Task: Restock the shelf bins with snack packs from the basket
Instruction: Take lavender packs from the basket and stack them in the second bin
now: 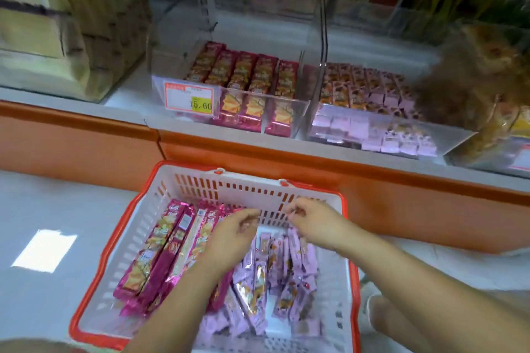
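Basket (229, 189) holds magenta packs (155, 255), lilac packs (286, 264).

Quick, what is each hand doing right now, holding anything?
Left hand: curled above the basket, blurred; cannot tell if it holds anything.
Right hand: likewise curled and blurred; cannot tell.

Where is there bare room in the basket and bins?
Basket: bare floor in the near-left corner beside the magenta packs, and by the right wall past the lilac packs; middle crowded. Left bin: bare behind its rows. Right bin: front packed, rear bare.
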